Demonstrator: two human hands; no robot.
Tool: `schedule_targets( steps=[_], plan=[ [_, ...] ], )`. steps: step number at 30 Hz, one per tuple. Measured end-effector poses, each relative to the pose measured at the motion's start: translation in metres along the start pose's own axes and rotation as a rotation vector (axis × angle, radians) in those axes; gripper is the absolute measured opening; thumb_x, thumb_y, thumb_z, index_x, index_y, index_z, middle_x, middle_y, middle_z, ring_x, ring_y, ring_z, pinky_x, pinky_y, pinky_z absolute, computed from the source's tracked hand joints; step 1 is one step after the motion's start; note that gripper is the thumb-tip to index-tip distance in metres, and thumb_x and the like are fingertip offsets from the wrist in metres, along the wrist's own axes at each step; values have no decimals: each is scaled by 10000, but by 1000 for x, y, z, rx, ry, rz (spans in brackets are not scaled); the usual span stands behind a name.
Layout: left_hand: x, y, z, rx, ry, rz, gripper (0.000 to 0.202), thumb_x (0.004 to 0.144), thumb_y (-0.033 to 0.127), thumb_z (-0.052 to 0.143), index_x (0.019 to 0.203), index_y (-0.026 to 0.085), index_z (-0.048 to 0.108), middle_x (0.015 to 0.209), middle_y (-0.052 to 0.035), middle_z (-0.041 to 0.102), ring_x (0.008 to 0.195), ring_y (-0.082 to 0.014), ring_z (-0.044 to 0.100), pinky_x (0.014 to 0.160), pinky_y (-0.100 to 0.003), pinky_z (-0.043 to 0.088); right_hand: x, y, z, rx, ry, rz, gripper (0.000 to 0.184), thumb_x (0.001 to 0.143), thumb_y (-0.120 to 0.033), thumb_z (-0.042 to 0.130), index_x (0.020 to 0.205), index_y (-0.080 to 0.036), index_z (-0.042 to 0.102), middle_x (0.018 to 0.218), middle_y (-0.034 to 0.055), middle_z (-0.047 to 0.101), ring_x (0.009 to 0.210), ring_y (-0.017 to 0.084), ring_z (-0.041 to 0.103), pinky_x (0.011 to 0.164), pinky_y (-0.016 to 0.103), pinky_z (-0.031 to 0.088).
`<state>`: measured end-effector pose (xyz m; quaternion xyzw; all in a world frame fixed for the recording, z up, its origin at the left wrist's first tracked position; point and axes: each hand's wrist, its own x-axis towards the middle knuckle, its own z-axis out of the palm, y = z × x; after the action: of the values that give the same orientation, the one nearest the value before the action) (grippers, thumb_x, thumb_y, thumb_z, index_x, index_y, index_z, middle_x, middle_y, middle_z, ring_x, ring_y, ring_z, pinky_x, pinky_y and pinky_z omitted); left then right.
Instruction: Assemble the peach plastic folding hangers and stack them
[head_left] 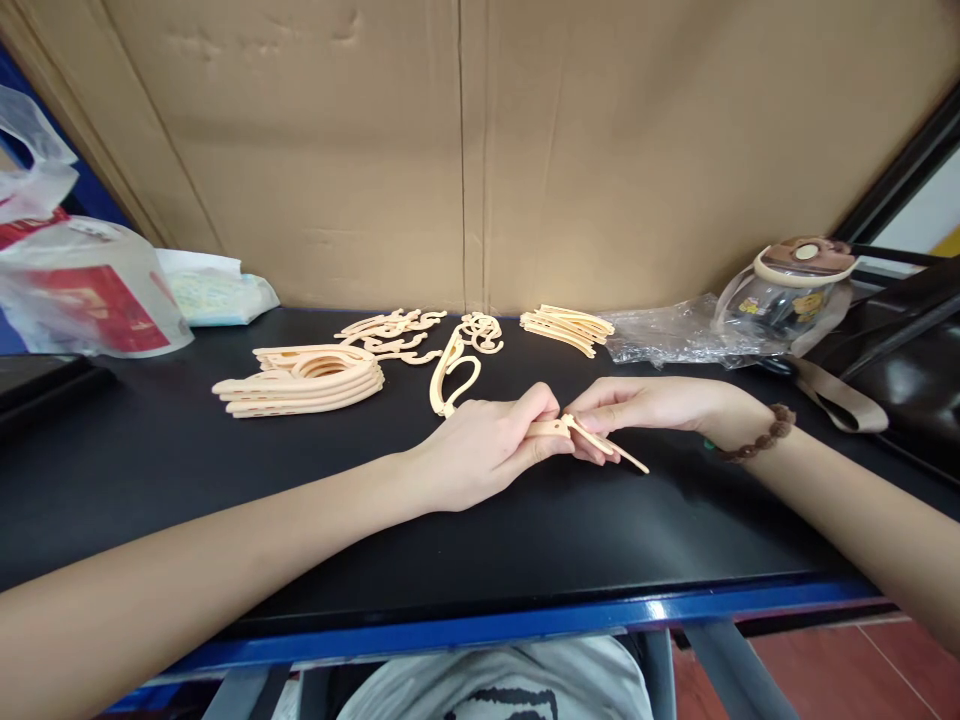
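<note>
Peach-coloured plastic piece (pixel 592 438), with a flat end and thin strips, sits between the two hands, above the front of the black tabletop (pixel 420 560). Its flat end is pinched between thumb and forefinger of the left hand (pixel 487 452); the right hand (pixel 634 405), fingers curled in, grips the strips, whose tips point down past its fingertips. Just beyond the left hand lies a curved frame (pixel 450 370). Farther left is a stack of similar frames (pixel 304 385); behind are hooks (pixel 481 330) and a pile of strips (pixel 568 330).
</note>
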<state>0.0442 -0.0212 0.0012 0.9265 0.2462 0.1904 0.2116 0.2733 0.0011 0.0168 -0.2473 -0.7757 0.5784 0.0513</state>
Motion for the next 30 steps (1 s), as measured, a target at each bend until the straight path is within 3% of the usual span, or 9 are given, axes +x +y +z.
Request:
schedule_targets(
  steps=[9, 15, 21, 26, 30],
  plan=[
    [0, 2, 1, -17, -28, -21, 269, 961, 466, 347, 841, 225, 334, 676, 51, 530, 590, -134, 532, 543, -231, 350, 0, -8, 6, 69, -81, 84, 362, 923, -437, 493, 760, -129, 591, 727, 14, 552, 655, 104, 537, 600, 228, 472],
    [-1, 2, 3, -39, 21, 17, 245, 967, 441, 325, 847, 228, 314, 629, 61, 475, 540, -126, 494, 526, -231, 339, 1, -9, 11, 110, -99, 69, 428, 905, -510, 482, 714, -133, 555, 689, 6, 522, 582, 95, 516, 523, 217, 458],
    [-1, 2, 4, -22, -40, 24, 231, 967, 440, 350, 887, 224, 353, 669, 48, 527, 578, -133, 527, 553, -233, 369, -1, -10, 7, -12, -132, 119, 421, 925, -504, 444, 730, -142, 535, 642, -21, 467, 536, 76, 430, 491, 196, 393],
    [0, 2, 4, -5, -107, 40, 183, 972, 395, 376, 901, 228, 360, 652, 51, 536, 573, -141, 540, 547, -230, 356, -4, -13, 5, -125, -101, 180, 447, 926, -520, 436, 665, -157, 455, 595, -51, 348, 516, 59, 286, 450, 184, 252],
    [1, 2, 3, 10, -122, 36, 193, 972, 404, 365, 892, 229, 364, 628, 53, 523, 563, -148, 540, 533, -232, 345, -5, -20, 7, -147, -78, 202, 467, 907, -557, 444, 654, -165, 436, 601, -52, 345, 514, 61, 268, 439, 199, 218]
  ],
)
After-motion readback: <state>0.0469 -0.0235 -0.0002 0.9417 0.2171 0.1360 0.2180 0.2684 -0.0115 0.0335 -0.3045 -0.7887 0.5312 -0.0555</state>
